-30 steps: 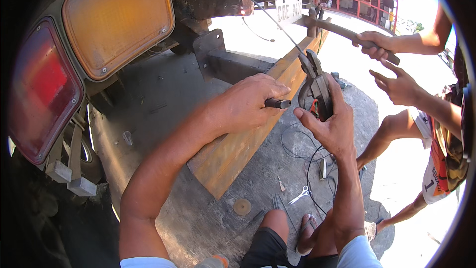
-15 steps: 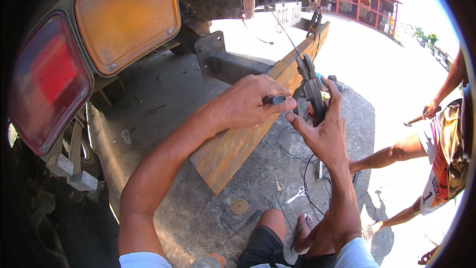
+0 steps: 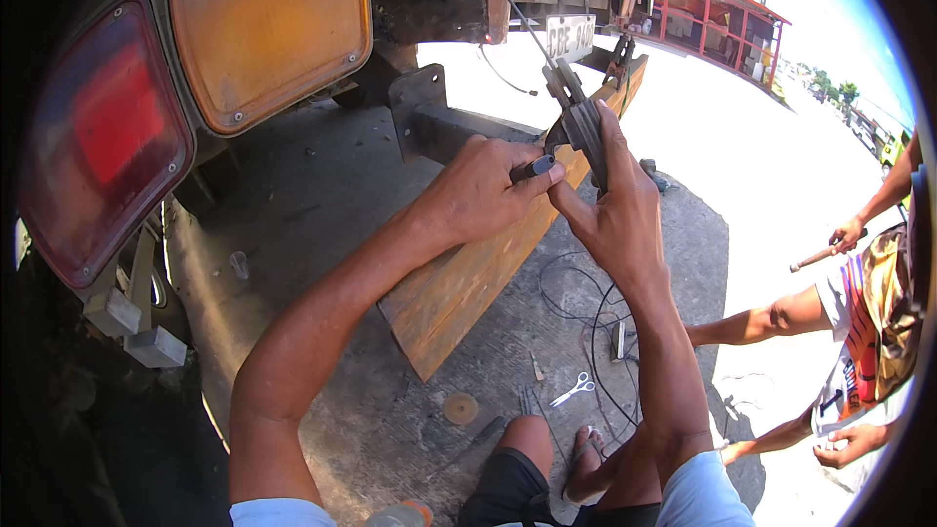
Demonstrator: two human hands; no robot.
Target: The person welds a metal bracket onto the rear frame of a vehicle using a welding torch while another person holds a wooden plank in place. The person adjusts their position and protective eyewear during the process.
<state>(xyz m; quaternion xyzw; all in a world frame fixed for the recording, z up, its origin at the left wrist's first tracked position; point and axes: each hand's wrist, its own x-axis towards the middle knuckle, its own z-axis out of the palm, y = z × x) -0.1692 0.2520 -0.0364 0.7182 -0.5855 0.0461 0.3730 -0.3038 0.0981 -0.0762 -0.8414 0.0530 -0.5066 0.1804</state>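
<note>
Both my hands meet over the wooden beam (image 3: 488, 298), on a dark metal hand tool (image 3: 583, 127) with a long thin rod pointing up and away from its head. The tool's exact kind is unclear. My left hand (image 3: 480, 187) is closed on a short black cylindrical piece (image 3: 532, 169), whose open end shows by the thumb; whether it joins the tool is hidden. My right hand (image 3: 622, 220) grips the tool's dark body, thumb on the near side and forefinger along the far side. My left forearm passes above the beam's near end.
At left is a vehicle's rear with an amber lamp (image 3: 273, 29) and a red lamp (image 3: 112, 151). A steel bracket (image 3: 420, 117) sits behind the beam. White scissors (image 3: 574, 389), a round disc (image 3: 461, 409) and cables lie on the concrete. At right a person's hand (image 3: 849, 234) holds a stick-like tool.
The tool and my right hand have shifted left and up, closer to my left hand. My right fingers have closed in around the tool. At right, the other person's second hand has come into view.
</note>
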